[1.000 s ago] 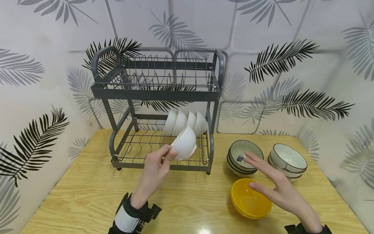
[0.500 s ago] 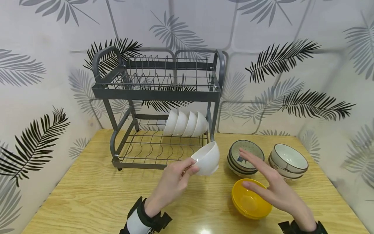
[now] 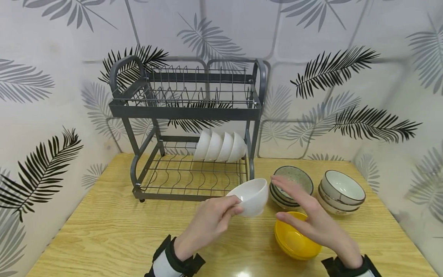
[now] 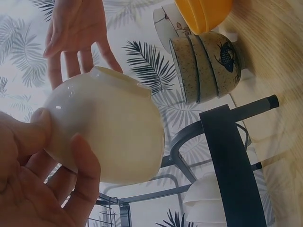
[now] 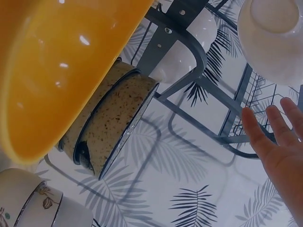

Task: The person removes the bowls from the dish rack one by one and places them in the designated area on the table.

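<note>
A white bowl [image 3: 252, 198] is pinched at its left rim by my left hand [image 3: 214, 219], held tilted above the table in front of the rack's right corner. In the left wrist view, thumb and fingers grip the edge of the same bowl [image 4: 109, 127]. To its right, my right hand [image 3: 311, 215] is raised with fingers extended, holding nothing and apart from the bowl. Beneath that hand sit stacked yellow bowls [image 3: 297, 240], partly covered by it. Just behind stand speckled grey-green bowls [image 3: 294, 179], also partly hidden.
A dark two-tier dish rack [image 3: 187, 112] stands at the back of the wooden table [image 3: 104, 231]. Several white bowls [image 3: 219, 146] lean in a row on its lower tier, at the right. Cream bowls with dark rims [image 3: 342, 188] are stacked at the far right.
My left hand has carried the white bowl from the rack's lower front toward the right and nearer me. The right hand has shifted slightly left, toward the bowl.
</note>
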`<action>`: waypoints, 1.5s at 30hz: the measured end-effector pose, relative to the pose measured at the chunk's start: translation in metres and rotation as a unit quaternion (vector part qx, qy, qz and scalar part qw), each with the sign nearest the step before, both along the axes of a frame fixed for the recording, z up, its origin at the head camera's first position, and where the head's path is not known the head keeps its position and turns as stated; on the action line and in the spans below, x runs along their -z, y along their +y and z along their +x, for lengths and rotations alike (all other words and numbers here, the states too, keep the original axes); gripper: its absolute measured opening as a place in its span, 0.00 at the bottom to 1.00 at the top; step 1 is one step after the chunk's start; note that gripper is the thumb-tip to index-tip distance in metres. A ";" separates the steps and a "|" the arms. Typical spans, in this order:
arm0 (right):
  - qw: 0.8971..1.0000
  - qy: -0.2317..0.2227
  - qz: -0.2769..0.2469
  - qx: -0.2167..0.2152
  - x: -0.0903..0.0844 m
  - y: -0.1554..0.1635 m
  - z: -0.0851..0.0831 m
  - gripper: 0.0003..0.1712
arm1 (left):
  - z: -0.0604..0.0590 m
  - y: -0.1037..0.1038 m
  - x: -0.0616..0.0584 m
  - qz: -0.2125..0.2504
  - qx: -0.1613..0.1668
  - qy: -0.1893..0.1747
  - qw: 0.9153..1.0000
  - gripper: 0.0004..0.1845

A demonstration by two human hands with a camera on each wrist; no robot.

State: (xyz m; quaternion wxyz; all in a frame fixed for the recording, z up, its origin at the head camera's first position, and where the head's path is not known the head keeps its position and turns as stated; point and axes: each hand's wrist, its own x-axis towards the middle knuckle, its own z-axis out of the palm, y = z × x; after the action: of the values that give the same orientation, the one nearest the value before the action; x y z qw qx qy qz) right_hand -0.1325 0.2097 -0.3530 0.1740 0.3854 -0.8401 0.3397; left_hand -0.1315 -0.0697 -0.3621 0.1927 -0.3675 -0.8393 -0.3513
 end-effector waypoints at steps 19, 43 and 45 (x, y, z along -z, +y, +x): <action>0.996 0.067 -0.008 -0.064 0.004 -0.019 -0.009 0.24 | 0.000 0.003 0.001 -0.051 0.033 0.031 0.998 0.04; 0.989 0.132 -0.019 -0.062 0.014 -0.014 -0.010 0.15 | 0.003 0.005 0.009 -0.065 0.033 -0.002 0.997 0.19; 0.991 0.126 -0.019 -0.051 0.016 -0.011 -0.009 0.17 | 0.002 0.005 0.010 -0.062 0.033 -0.015 0.997 0.20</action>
State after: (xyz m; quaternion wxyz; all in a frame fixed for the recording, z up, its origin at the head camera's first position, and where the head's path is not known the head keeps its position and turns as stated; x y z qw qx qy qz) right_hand -0.1417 0.1992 -0.3686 0.2680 0.4637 -0.7845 0.3125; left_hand -0.1291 -0.0651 -0.3718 0.1456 -0.4008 -0.8497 -0.3101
